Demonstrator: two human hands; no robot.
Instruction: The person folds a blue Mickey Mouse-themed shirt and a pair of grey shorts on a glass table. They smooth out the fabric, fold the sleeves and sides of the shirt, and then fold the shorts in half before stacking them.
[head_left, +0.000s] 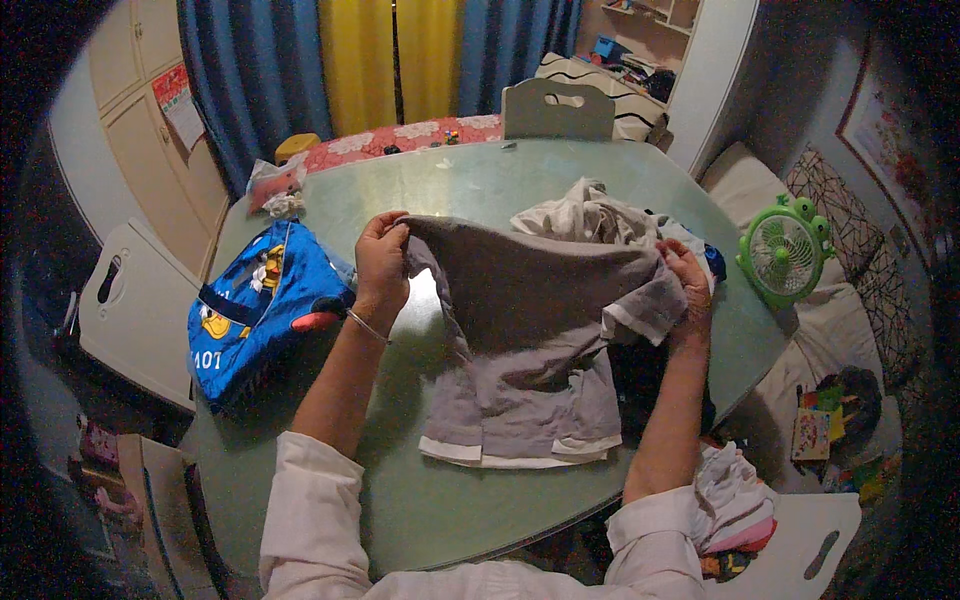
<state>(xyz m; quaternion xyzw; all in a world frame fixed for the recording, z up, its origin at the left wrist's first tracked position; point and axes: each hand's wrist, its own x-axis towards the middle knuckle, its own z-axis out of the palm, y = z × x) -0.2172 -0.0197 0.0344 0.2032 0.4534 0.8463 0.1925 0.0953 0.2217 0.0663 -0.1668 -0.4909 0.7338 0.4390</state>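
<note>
A grey cloth garment (525, 300) with white-edged trim hangs between my two hands over the glass-topped table (450, 517). My left hand (384, 262) pinches its upper left corner, and my right hand (684, 289) grips the right side near a turned-back, pale-edged part. The lower part of the garment rests on the table. Beyond it lies a crumpled heap of light clothing (585, 214). To the left of my left hand sits a blue fabric bag (255, 315) printed with cartoon figures. Dark cloth (641, 382) shows partly hidden behind my right forearm.
A green frog-shaped fan (782, 255) stands at the right. Clothes (731, 495) lie on the chair (817, 547) at lower right. More chairs stand at the left (142, 315) and far side (559, 112). A clear plastic bag (274, 187) lies at the table's far left.
</note>
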